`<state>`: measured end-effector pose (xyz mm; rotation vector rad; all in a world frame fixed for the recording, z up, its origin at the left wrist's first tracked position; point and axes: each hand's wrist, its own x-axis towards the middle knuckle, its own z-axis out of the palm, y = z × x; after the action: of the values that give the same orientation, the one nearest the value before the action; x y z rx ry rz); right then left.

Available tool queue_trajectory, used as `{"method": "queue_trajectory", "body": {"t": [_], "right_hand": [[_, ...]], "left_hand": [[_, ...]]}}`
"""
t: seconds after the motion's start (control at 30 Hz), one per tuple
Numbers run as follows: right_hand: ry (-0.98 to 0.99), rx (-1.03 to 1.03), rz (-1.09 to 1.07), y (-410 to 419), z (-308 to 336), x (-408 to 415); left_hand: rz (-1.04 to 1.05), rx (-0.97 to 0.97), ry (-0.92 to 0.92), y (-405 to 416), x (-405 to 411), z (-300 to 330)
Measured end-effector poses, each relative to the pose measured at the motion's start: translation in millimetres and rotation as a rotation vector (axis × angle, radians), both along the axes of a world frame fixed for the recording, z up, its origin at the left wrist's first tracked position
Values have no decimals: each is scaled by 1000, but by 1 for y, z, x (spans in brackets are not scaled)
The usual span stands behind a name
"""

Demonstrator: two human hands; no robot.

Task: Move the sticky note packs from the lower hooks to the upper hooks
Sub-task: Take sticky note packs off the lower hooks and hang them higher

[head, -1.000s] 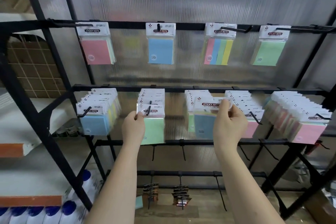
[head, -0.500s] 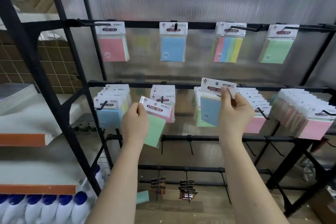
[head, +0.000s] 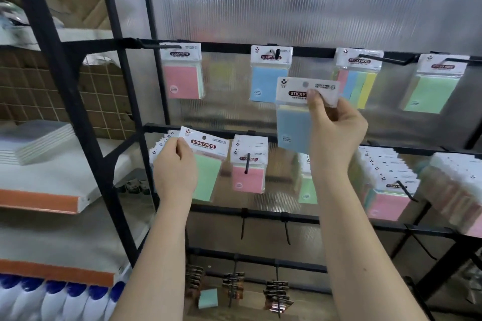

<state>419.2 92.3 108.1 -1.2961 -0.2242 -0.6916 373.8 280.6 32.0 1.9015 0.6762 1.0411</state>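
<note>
Both hands raised before a black wire display rack [head: 78, 101], each gripping one sticky-note pack off its hook.

Right hand [head: 336, 135] curled round a blue pack [head: 292, 125], thumb pressed on the white header card over the printed label, fingers wrapped behind. Held upright, long axis vertical, header and hang hole on top, blue pad hanging below and to the left of the palm. Lifted above the lower rail, between the upper-row blue pack [head: 263, 83] and the upper-row striped pack [head: 357, 86], overlapping the first from the front. Hang hole below the upper hook [head: 278, 53], not threaded on it.

Left hand [head: 174, 167] closed on a green pack [head: 208, 177], thumb and fingers pinching the header's left corner. Tilted slightly, header end uppermost and leaning left, green pad trailing down to the right of the knuckles. Level with the lower rail, just left of a pink pack on the lower hook [head: 247, 177], clear of any hook.

Upper row also carrying a pink pack at left [head: 182, 81] and a green pack at far right [head: 433, 91]. Stacked packs crowding the lower hooks at right [head: 388, 185].
</note>
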Motion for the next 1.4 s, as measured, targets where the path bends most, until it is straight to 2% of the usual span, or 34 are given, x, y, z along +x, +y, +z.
{"method": "queue_trajectory", "body": {"t": [0.17,0.3,1.03,1.2,1.4], "right_hand": [[-86,30,94,18,27,8],[-81,-2,116,29,38,14],[128,-30,167,34,47,33],[151,-26,185,46,41,61],[266,-140,124,62,47,114]], "left_hand": [[54,1,5,13,8,6],[66,2,13,14,13,9],[60,28,34,25,22,10],[63,11,48,24,21,14],[56,28,74,20,18,17]]}}
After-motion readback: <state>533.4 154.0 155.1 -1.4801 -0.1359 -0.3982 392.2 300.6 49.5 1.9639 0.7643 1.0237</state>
